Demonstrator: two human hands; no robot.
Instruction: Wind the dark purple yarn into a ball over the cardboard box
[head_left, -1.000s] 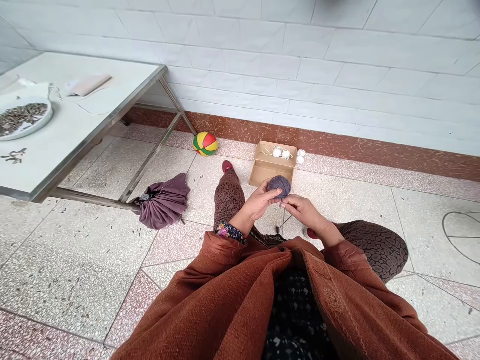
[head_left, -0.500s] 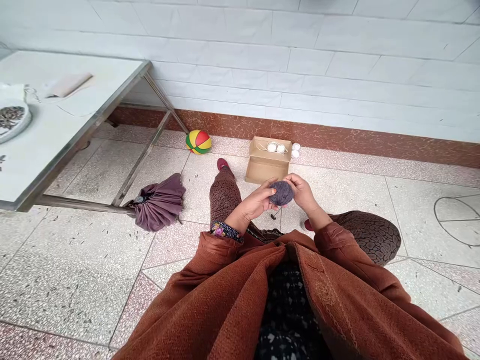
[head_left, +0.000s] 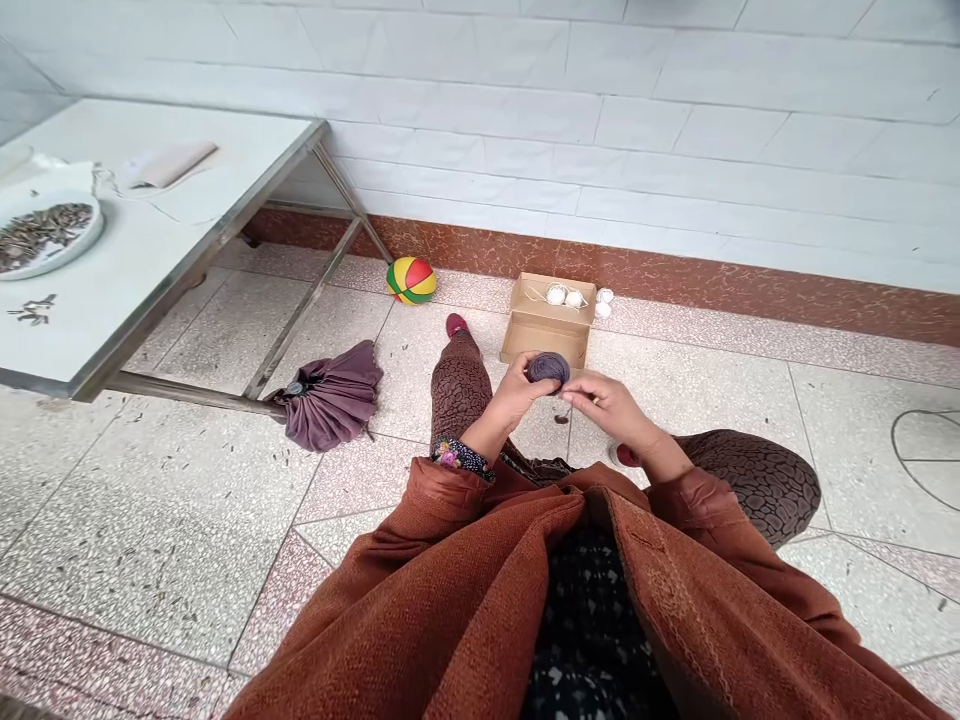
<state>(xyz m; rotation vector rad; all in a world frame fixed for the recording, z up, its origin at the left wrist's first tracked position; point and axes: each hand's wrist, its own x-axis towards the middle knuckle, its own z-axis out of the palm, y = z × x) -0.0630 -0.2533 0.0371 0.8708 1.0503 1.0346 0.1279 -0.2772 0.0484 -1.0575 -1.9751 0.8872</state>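
A dark purple-grey ball of yarn (head_left: 549, 370) sits in my left hand (head_left: 513, 396), whose fingers and thumb close round it. My right hand (head_left: 609, 408) is at the ball's lower right side, thumb and fingertips pinched together. Whatever lies in that pinch is too small to make out. Just beyond the ball, an open cardboard box (head_left: 544, 340) stands on the floor by the wall. Inside it are white balls of thread (head_left: 556, 294), with loose thread trailing.
More white balls (head_left: 603, 304) lie beside the box. A multicoloured ball (head_left: 412, 281) and a folded purple umbrella (head_left: 337, 398) are near a metal-framed table (head_left: 247, 190) at left. On the table is a dish (head_left: 94, 235) of dark pieces. A wire ring (head_left: 896, 455) is at right.
The yarn ball has turned slightly in my left hand. My right hand has shifted from the ball's upper right side to its lower right. The view has swung a little left.
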